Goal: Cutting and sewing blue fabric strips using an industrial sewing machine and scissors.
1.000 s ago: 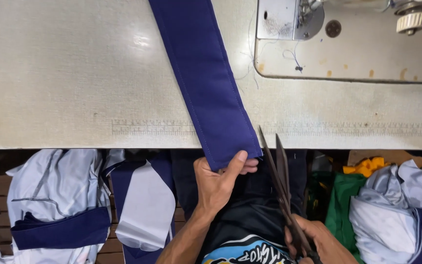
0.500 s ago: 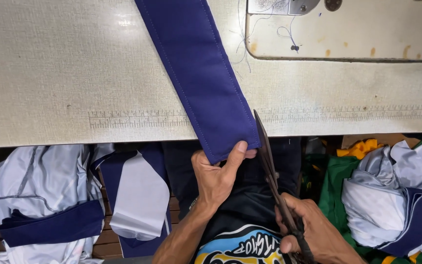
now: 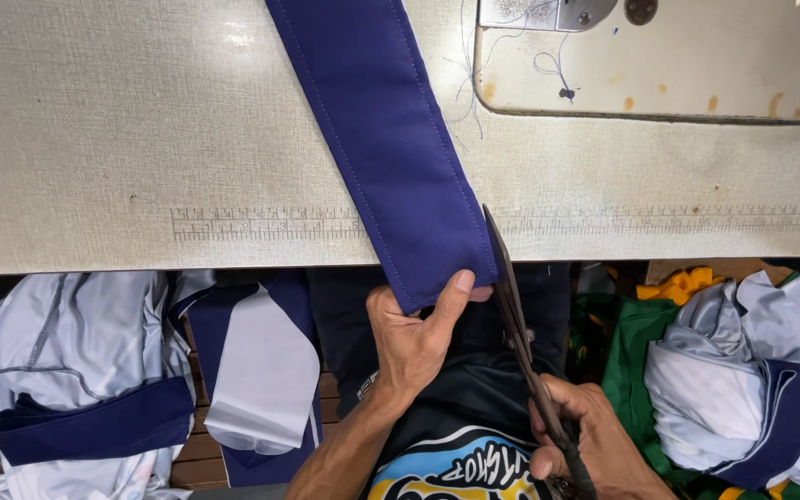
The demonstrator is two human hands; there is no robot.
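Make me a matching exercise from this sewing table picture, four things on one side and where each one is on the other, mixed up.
Things:
1. navy fabric strip
2. scissors
3. green cloth
4. sewing machine base

Places:
A. top right of the table
B. in the right hand, blades at the strip's end
C. lower right, below the table edge
D. slanting across the table, its end pinched by the left hand

Pairs: 1-D, 2-B, 3-C, 4-A
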